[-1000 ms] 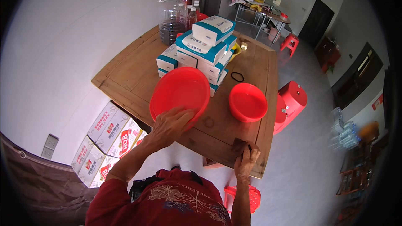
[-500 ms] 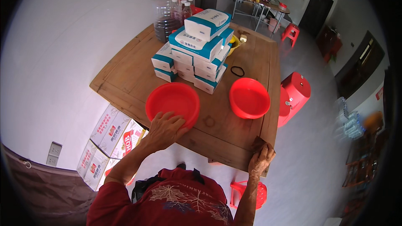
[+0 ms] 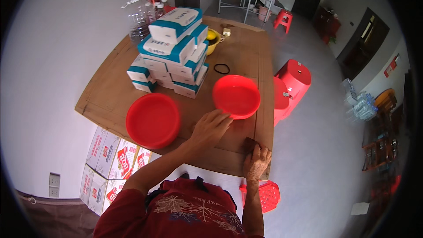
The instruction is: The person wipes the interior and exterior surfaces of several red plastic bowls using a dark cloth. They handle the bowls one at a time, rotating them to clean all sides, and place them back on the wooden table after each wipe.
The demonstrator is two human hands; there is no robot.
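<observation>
Two red round basins sit on the wooden table [image 3: 246,44]: one [image 3: 153,120] near the front left edge, the other [image 3: 236,96] to the right. My left hand [image 3: 210,126] reaches across between them, fingers spread, its fingertips touching the near rim of the right basin. It holds nothing. My right hand [image 3: 257,160] grips the table's front right corner, over a small dark object. Behind the basins stands a stack of white and teal boxes [image 3: 174,53].
Clear plastic bottles [image 3: 141,13] stand at the table's back left. A yellow bowl [image 3: 212,39] and a black ring [image 3: 221,68] lie behind the stack. Red plastic stools [image 3: 291,79] stand to the right, another [image 3: 262,194] below my right hand. Cartons [image 3: 112,163] sit on the floor on the left.
My left hand set the left basin flat on the table, let go of it, and moved right to the other basin's rim. My right hand stayed at the table corner.
</observation>
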